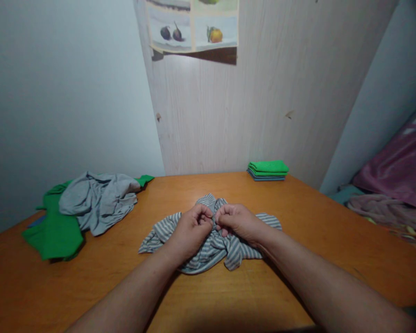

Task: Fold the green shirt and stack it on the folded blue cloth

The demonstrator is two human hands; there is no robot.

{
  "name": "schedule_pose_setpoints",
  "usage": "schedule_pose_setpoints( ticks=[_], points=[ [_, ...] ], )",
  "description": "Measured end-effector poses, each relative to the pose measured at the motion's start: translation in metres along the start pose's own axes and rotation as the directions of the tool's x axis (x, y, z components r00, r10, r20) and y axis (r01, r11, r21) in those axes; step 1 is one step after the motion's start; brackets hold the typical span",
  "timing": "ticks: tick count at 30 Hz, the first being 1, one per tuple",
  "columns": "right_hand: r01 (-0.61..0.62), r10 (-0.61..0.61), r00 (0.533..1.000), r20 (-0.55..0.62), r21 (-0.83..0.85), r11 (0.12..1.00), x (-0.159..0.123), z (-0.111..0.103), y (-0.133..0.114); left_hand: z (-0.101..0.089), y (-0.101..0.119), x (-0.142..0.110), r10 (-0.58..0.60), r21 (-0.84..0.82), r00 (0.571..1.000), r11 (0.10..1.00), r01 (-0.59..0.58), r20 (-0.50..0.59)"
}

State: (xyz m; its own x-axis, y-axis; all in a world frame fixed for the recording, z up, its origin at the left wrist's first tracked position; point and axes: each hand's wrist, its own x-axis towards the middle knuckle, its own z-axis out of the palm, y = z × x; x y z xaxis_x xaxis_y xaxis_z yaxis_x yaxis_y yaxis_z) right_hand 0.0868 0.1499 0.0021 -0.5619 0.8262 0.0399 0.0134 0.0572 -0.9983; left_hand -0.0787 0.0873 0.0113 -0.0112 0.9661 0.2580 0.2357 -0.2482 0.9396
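Observation:
A crumpled grey-and-white striped garment [208,252] lies on the wooden table in front of me, its parts spread out to both sides. My left hand [194,229] is closed, thumb and fingers pinching the cloth near its middle. Close beside it, my right hand [236,223] pinches the same garment, fingers curled in. Only a small gap separates the two hands. The exact bit of fabric between the fingertips is partly hidden. Whether the garment is a shirt I cannot tell.
On the table's [201,310] left lie a crumpled grey cloth [100,199] and a green cloth [60,233] beneath it. A folded stack of green and grey cloths [268,170] sits at the back right. Beyond the right edge is a pink cloth [398,166].

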Motion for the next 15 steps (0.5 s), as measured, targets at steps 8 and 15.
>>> schedule_pose_setpoints(
  ticks=[8,15],
  points=[
    [-0.031,0.030,0.997,0.071,0.015,0.999,-0.002,-0.001,-0.002,0.005,-0.007,-0.003,0.108,0.180,0.994,0.977,-0.109,0.020],
    [-0.069,0.069,0.998,-0.002,-0.041,0.997,-0.002,0.005,-0.002,0.004,-0.010,-0.007,0.243,0.413,0.969,0.878,-0.241,0.050]
  ],
)
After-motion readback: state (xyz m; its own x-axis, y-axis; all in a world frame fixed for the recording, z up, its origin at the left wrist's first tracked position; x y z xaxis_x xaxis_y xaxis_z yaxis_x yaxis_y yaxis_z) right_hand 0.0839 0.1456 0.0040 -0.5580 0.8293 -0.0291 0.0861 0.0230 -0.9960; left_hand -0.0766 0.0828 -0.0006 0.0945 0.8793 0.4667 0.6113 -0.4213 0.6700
